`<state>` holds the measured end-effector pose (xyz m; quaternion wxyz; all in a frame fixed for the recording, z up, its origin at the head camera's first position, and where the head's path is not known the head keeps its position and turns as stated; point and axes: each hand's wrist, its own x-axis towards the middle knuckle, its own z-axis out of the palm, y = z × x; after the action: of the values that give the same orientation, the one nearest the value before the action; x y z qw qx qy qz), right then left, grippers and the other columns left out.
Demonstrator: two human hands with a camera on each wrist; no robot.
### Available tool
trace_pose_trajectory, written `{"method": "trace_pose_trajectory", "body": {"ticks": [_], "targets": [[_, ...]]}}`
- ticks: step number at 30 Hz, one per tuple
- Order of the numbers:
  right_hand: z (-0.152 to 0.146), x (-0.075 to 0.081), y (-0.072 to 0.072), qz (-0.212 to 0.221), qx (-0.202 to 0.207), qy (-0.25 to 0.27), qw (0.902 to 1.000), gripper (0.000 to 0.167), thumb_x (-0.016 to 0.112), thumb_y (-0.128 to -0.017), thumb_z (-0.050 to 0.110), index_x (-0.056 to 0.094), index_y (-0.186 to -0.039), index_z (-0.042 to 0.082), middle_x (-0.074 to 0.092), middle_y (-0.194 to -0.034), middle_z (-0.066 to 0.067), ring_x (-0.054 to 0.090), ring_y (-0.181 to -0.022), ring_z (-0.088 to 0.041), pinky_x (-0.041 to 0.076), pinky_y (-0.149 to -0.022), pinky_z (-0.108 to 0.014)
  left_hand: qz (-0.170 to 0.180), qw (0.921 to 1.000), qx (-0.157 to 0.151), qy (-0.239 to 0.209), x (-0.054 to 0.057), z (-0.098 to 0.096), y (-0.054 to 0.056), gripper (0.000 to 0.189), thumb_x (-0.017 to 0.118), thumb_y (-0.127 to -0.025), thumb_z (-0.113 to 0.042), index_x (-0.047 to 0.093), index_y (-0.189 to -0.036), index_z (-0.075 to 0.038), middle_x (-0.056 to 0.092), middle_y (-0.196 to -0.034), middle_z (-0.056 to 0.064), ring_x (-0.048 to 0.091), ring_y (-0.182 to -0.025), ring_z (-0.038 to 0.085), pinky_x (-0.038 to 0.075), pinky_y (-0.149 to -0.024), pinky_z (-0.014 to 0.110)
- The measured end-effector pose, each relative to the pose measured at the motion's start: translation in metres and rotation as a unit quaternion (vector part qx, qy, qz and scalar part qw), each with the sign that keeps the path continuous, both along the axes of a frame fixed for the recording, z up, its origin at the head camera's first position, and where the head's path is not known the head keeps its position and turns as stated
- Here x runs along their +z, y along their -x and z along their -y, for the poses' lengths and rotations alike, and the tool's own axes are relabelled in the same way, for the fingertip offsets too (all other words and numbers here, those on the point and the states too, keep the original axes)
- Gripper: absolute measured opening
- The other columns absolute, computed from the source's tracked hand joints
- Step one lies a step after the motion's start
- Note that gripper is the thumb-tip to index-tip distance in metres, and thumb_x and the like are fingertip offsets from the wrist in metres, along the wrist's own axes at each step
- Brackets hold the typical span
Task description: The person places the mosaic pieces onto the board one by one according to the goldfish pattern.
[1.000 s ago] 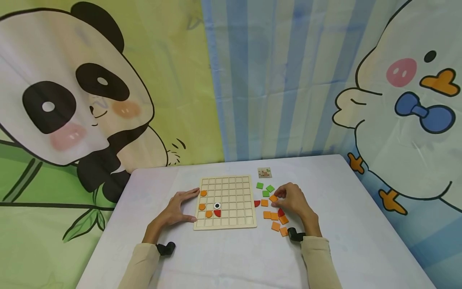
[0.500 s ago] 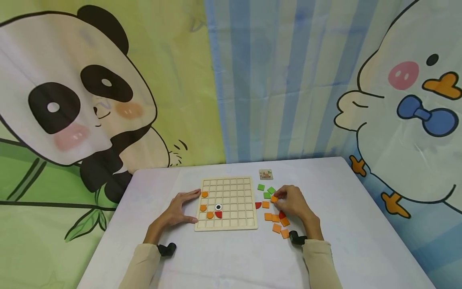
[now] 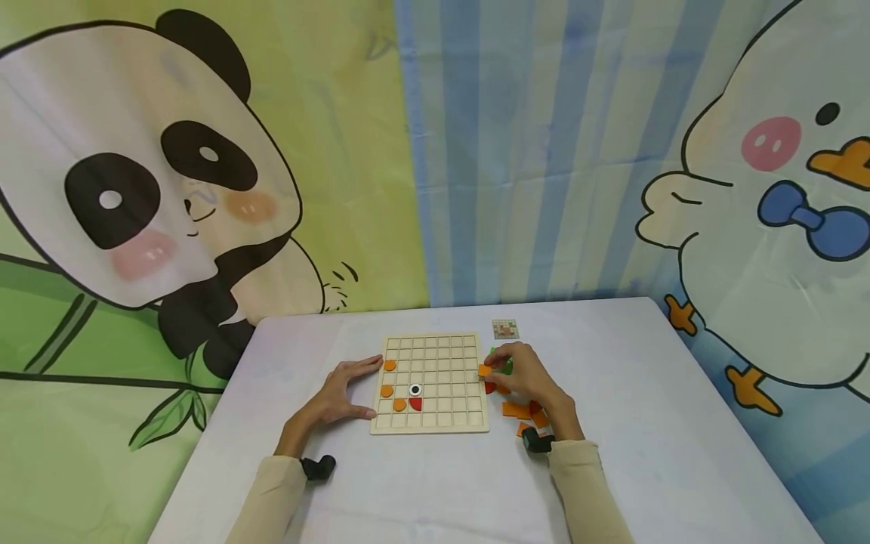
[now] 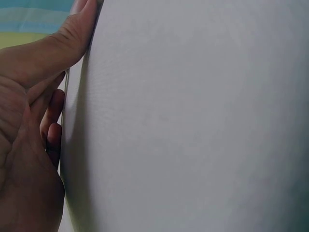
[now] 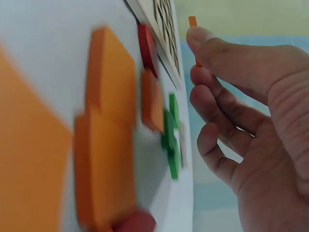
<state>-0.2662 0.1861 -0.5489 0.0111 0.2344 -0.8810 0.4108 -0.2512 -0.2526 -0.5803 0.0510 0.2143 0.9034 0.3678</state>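
Note:
A pale wooden grid board (image 3: 448, 401) lies flat on the white table. On its left side sit three orange round pieces, the lowest orange disc (image 3: 399, 405) beside a red quarter-round piece (image 3: 416, 404), under a white piece with a black dot (image 3: 415, 390). My left hand (image 3: 334, 393) spreads its thumb and fingers against the board's left edge. Thumb and fingertips of my right hand (image 3: 529, 375) pinch an orange square tile (image 3: 485, 370) at the board's right edge. In the right wrist view that orange tile (image 5: 192, 21) is held up, clear of the table.
Right of the board lie several orange square tiles (image 3: 515, 410), partly hidden under my right hand, with red pieces among them. Green tiles (image 5: 170, 130) lie further back. A small patterned card (image 3: 505, 329) sits behind them. Cartoon cloth walls back the table (image 3: 408, 483).
My right hand has lifted the orange square tile out of the loose pile and carried it left to the board's edge. The left hand stays at the board.

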Motion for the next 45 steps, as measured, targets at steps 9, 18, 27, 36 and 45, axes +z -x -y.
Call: {"method": "trace_pose_trajectory", "body": {"ticks": [9, 18, 27, 36, 45], "targets": [[0.033, -0.009, 0.006, 0.009, 0.044, 0.026, 0.9986, 0.021, 0.090, -0.088, 0.006, 0.084, -0.108, 0.007, 0.081, -0.102, -0.005, 0.068, -0.086, -0.012, 0.057, -0.081, -0.028, -0.006, 1.0000, -0.003, -0.003, 0.000, 0.000, 0.001, 0.109, 0.105, -0.068, -0.034, 0.054, -0.162, -0.014, 0.045, -0.175, 0.006, 0.043, -0.152, 0.041, 0.024, -0.121, 0.075], [0.062, -0.013, 0.015, -0.006, 0.080, 0.041, 0.9959, 0.021, 0.090, -0.087, 0.004, 0.084, -0.107, 0.003, 0.082, -0.099, -0.009, 0.069, -0.084, -0.013, 0.058, -0.080, -0.028, -0.009, 0.9999, -0.006, -0.012, -0.002, 0.002, 0.000, 0.110, 0.105, -0.067, -0.034, 0.054, -0.162, -0.014, 0.045, -0.175, 0.006, 0.043, -0.151, 0.041, 0.024, -0.121, 0.075], [0.085, -0.017, 0.015, -0.028, 0.083, 0.031, 0.9957, 0.019, 0.086, -0.091, 0.003, 0.082, -0.110, 0.001, 0.082, -0.105, -0.013, 0.072, -0.090, -0.019, 0.060, -0.085, -0.033, -0.009, 0.9999, -0.006, -0.011, -0.003, 0.001, 0.001, 0.110, 0.105, -0.067, -0.034, 0.054, -0.162, -0.014, 0.045, -0.174, 0.007, 0.043, -0.152, 0.042, 0.025, -0.121, 0.076], [0.103, -0.016, 0.018, -0.016, 0.073, 0.021, 0.9970, 0.020, 0.088, -0.091, 0.007, 0.084, -0.110, 0.004, 0.082, -0.104, -0.010, 0.071, -0.087, -0.015, 0.058, -0.082, -0.029, -0.009, 0.9999, -0.002, -0.011, -0.002, 0.002, 0.003, 0.110, 0.106, -0.066, -0.035, 0.055, -0.162, -0.016, 0.046, -0.174, 0.006, 0.043, -0.151, 0.041, 0.025, -0.120, 0.074], [0.112, -0.018, 0.020, -0.011, 0.066, 0.012, 0.9977, 0.018, 0.087, -0.092, 0.010, 0.085, -0.110, 0.007, 0.083, -0.104, -0.006, 0.073, -0.089, -0.013, 0.059, -0.086, -0.031, -0.004, 1.0000, 0.002, 0.000, -0.003, 0.002, 0.003, 0.109, 0.105, -0.068, -0.037, 0.054, -0.162, -0.018, 0.045, -0.175, 0.004, 0.044, -0.150, 0.039, 0.024, -0.121, 0.073]]}}
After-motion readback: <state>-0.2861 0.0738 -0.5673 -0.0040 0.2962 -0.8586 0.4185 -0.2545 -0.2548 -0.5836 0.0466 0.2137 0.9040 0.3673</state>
